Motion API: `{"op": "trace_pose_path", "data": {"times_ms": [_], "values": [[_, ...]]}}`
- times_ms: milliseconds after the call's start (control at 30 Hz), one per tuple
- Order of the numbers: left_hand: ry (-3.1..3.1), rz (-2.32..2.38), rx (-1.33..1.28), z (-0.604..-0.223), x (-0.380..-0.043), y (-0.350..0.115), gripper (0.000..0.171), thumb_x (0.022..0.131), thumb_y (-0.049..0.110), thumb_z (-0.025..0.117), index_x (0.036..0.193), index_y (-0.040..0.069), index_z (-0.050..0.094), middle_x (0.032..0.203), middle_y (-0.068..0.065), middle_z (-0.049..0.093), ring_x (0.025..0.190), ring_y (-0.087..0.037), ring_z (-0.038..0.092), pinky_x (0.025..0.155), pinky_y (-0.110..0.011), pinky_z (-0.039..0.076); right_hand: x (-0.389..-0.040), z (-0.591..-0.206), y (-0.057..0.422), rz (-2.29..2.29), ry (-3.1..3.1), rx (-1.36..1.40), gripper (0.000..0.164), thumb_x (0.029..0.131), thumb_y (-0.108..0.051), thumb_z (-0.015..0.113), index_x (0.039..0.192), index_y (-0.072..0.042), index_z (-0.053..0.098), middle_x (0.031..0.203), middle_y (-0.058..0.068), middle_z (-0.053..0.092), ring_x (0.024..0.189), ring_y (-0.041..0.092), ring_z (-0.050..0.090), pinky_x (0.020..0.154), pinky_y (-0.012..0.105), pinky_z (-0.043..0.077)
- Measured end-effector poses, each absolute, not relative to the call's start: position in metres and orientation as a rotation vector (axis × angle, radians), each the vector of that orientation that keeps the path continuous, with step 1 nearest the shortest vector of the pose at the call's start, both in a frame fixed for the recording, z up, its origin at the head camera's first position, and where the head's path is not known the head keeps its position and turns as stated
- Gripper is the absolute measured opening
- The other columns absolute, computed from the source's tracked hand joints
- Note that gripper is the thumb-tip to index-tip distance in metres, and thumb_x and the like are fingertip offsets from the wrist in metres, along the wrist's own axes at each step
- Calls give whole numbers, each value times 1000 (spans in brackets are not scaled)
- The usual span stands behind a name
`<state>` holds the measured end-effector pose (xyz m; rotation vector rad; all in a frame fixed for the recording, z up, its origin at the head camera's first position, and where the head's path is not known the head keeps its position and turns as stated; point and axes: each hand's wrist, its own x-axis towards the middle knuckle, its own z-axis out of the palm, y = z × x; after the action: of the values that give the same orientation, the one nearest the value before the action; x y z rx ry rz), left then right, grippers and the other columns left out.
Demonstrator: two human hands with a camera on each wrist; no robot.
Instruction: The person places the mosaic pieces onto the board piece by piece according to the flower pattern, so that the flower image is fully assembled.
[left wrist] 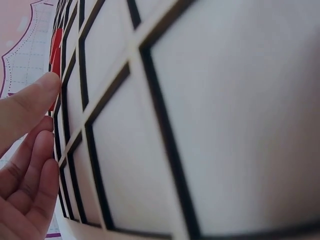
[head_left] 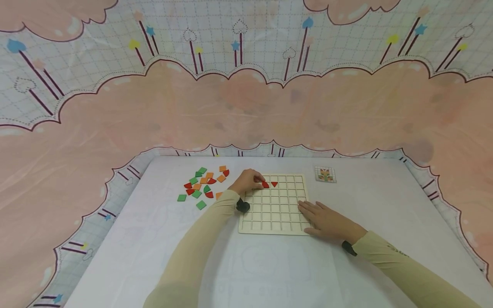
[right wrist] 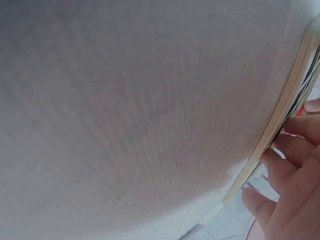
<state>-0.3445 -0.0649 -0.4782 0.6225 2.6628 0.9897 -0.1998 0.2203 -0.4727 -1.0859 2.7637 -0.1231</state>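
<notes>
A pale wooden grid board (head_left: 265, 211) lies on the table. Over its far left part my left hand (head_left: 246, 181) pinches a small red tile (head_left: 265, 185) at the grid's surface. Just right of that tile, another red tile (head_left: 274, 184), pointed toward me, lies on the board. In the left wrist view the thumb (left wrist: 37, 97) covers part of the red. My right hand (head_left: 327, 220) rests with its fingers spread on the board's right edge; in the right wrist view its fingertips (right wrist: 277, 165) touch the board's side.
Left of the board, green tiles (head_left: 201, 205), orange tiles (head_left: 203, 180) and red quarter-round tiles (head_left: 209, 194) lie scattered, several of each. A small square picture card (head_left: 325, 174) with a coloured pattern lies at the back right. A patterned cloth (head_left: 269, 115) hangs behind the white table (head_left: 277, 269).
</notes>
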Motion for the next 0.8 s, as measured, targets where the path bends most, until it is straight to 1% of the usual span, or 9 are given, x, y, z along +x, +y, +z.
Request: {"op": "trace_pose_path", "data": {"times_ms": [400, 633, 800], "values": [[2676, 967, 594, -477, -342, -62, 21, 80, 13, 74, 100, 8, 73, 101, -8, 68, 93, -19, 58, 85, -30, 49, -200, -475, 220, -116, 2769, -1092, 68, 95, -41, 49, 145, 1, 30, 153, 16, 29, 141, 32, 29, 113, 51, 24], [2687, 962, 604, -478, -342, -62, 19, 81, 13, 73, 99, 8, 73, 101, -8, 68, 91, -18, 58, 83, -30, 49, -199, -475, 219, -119, 2771, -1095, 68, 95, -41, 49, 144, 2, 30, 152, 16, 30, 140, 32, 30, 113, 52, 25], [2683, 981, 623, -481, -344, -66, 21, 80, 14, 74, 100, 8, 73, 103, -7, 68, 92, -17, 58, 83, -29, 49, -200, -477, 219, -112, 2781, -1101, 68, 95, -41, 49, 145, 1, 30, 153, 16, 30, 140, 31, 29, 113, 51, 25]]}}
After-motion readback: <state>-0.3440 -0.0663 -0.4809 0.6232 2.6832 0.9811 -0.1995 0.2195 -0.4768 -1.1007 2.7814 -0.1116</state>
